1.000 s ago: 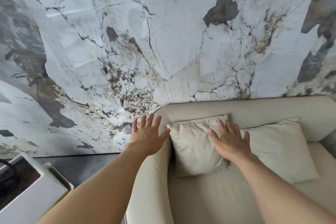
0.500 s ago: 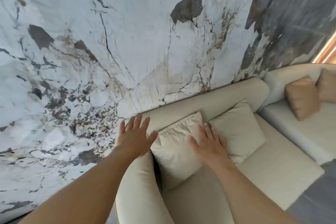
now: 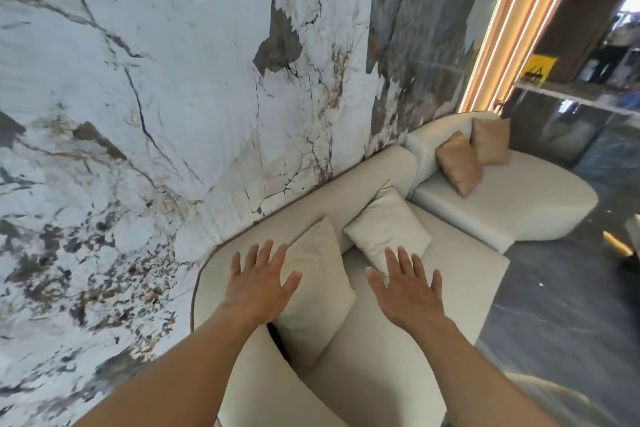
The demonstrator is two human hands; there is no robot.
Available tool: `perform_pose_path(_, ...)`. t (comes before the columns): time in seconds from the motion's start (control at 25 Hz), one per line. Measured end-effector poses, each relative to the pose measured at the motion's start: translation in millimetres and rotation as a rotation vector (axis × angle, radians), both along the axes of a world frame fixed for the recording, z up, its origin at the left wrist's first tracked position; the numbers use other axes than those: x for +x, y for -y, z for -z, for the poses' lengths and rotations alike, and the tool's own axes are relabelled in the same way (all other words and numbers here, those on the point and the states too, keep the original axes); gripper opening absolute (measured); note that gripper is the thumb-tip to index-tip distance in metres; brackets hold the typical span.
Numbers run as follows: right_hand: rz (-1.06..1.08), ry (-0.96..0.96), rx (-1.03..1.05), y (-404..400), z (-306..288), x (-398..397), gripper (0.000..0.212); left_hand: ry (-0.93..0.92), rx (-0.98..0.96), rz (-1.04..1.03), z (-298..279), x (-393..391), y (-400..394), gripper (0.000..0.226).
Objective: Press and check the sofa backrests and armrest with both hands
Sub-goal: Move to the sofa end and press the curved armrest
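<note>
A cream sofa stands against the marble wall, its rounded backrest (image 3: 349, 192) running up to the right and its armrest (image 3: 211, 284) curving at the near left. My left hand (image 3: 258, 282) is open, fingers spread, over the corner where armrest meets backrest, partly overlapping a cream cushion (image 3: 318, 291). My right hand (image 3: 405, 291) is open with fingers spread above the seat (image 3: 460, 274), its fingertips in front of a second cream cushion (image 3: 388, 222). Neither hand holds anything; whether they touch the sofa is unclear.
A marble slab wall (image 3: 173, 97) rises behind the sofa. Further right, a rounded chaise section (image 3: 540, 204) carries two tan cushions (image 3: 459, 163). Dark glossy floor (image 3: 554, 322) lies to the right, with lit vertical strips (image 3: 509, 21) beyond.
The view has swung right, revealing the chaise and floor. My right hand has come off the first cushion and moved right over the seat; my left hand stays near the armrest corner.
</note>
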State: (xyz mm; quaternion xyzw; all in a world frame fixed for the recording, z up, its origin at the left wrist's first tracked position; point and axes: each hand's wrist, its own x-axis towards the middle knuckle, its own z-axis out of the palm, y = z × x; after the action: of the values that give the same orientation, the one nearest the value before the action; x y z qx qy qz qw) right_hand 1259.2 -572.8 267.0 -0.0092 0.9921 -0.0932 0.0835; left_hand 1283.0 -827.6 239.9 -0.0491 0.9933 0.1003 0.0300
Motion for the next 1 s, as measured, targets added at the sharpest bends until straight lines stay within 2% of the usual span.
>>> perform_pose_path(0.32,0.109,0.003,0.034,11,-16,50,0.071,-0.008,-0.005,0.063,-19,25,26,0.070)
perform_pose_path(0.64,0.414,0.037,0.105,94,-6,75,0.070,0.019,-0.002,0.364,-3,-29,103,0.069)
perform_pose_path(0.84,0.518,0.068,0.138,142,0,83,0.071,0.042,-0.001,0.462,5,-57,154,0.069)
perform_pose_path(1.0,0.583,0.089,0.122,166,27,91,0.071,0.082,0.018,0.531,32,-61,163,0.068)
